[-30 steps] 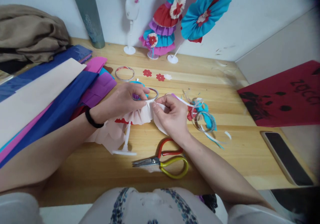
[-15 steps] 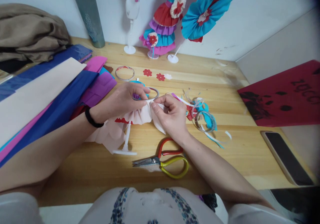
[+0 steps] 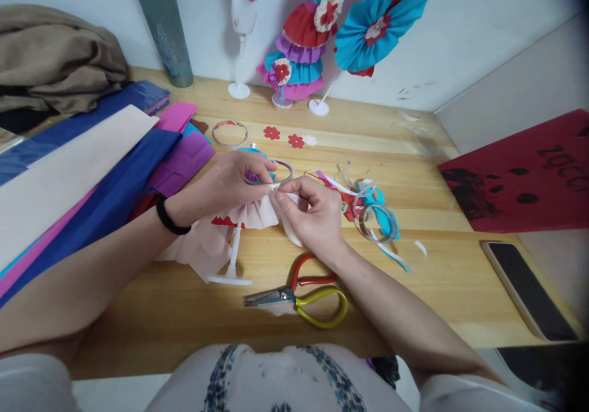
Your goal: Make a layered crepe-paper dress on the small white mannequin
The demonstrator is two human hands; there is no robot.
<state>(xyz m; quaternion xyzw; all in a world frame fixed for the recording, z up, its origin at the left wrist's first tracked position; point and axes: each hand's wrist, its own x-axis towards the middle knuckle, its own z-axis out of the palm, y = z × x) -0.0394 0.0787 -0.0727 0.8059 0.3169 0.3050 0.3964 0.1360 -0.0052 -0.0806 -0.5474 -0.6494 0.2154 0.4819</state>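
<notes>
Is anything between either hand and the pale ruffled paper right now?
Nothing visible is. The left hand touches the gathered upper edge of the pale ruffled paper, and the right hand pinches it. The scissors lie nearer the person, not between.

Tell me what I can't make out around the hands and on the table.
All in the head view:
Pale ruffled paper: its pinched edge is partly covered by the left hand and right hand.
White stand: upper part hidden behind the ruffled paper.
Bottle: top cut off by the upper edge; markings blurred.
Red printed panel: cut off by the right edge.
</notes>
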